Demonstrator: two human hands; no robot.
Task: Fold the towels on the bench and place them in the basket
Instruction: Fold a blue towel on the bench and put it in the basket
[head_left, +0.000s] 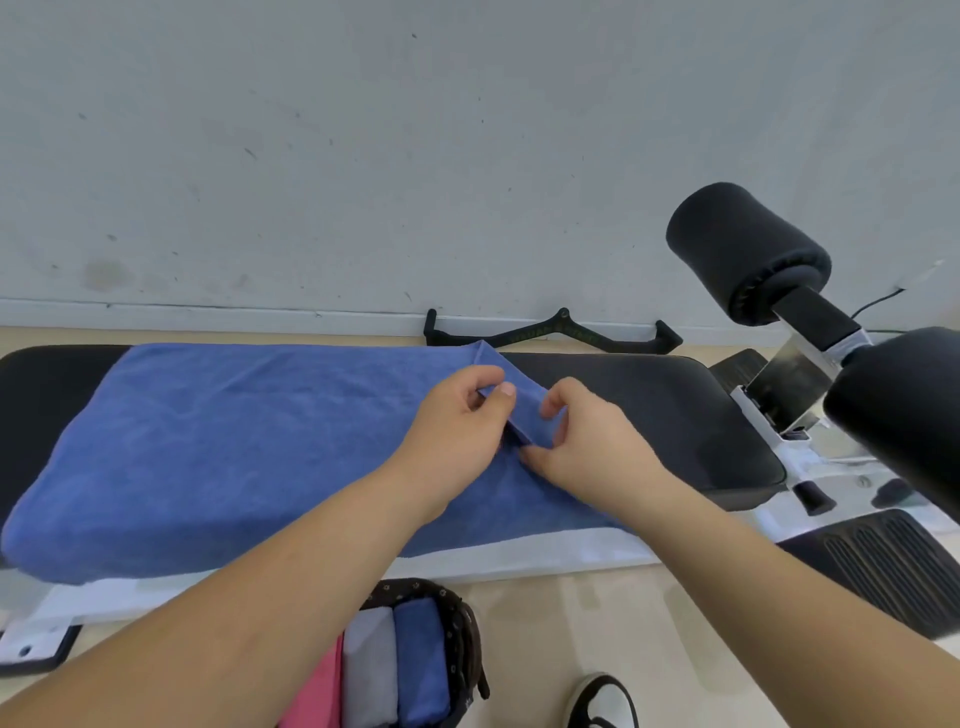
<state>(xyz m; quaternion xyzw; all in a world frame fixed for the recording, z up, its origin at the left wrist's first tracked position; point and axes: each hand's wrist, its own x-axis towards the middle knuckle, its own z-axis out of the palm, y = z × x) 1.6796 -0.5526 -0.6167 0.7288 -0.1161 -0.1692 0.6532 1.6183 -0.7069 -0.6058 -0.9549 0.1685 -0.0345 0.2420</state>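
On the bench (649, 400), blue towel (234, 441), left hand (457, 421) and right hand (587, 441) pinching its raised edge

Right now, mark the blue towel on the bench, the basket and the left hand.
blue towel (234, 441): head view, flat middle of the cloth.
basket (464, 631): head view, dark right rim.
left hand (457, 421): head view, back of the hand, pinching the towel's edge.
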